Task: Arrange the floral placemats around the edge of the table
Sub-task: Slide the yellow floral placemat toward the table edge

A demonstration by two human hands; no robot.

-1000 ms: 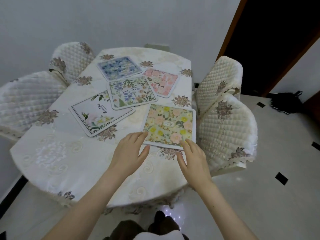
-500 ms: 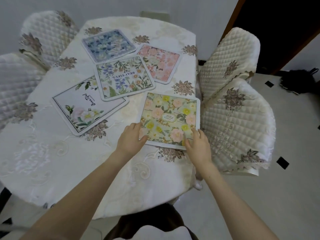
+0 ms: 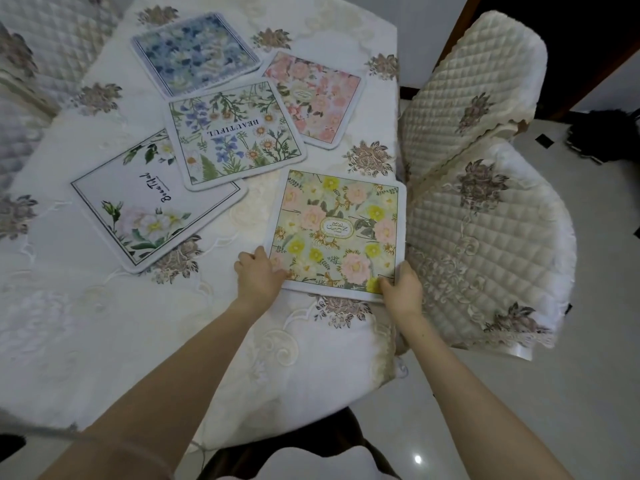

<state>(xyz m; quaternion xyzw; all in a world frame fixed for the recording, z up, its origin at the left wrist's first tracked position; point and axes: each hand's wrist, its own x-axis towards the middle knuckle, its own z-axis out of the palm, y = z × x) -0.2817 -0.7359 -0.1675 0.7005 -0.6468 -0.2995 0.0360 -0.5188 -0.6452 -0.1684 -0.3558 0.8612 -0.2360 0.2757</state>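
Several floral placemats lie on the white embroidered tablecloth (image 3: pixel 86 323). The yellow-and-pink "Garden" placemat (image 3: pixel 337 232) sits at the table's right edge. My left hand (image 3: pixel 258 275) grips its near left corner and my right hand (image 3: pixel 401 289) grips its near right corner. Further back lie the white "Beautiful" script placemat (image 3: pixel 149 209), partly under the green "BEAUTIFUL" placemat (image 3: pixel 233 133). Beyond those are the blue placemat (image 3: pixel 194 51) and the pink placemat (image 3: pixel 317 98).
Two quilted cream chairs (image 3: pixel 485 237) stand tight against the table's right side, next to the Garden placemat. More quilted chairs (image 3: pixel 45 32) are at the far left. Tiled floor (image 3: pixel 554 393) lies to the right, with a dark doorway beyond.
The camera has come closer and tilted down. Both hands have gone from resting at the Garden placemat's near edge to gripping its near corners; the placemat sits slightly nearer the right table edge.
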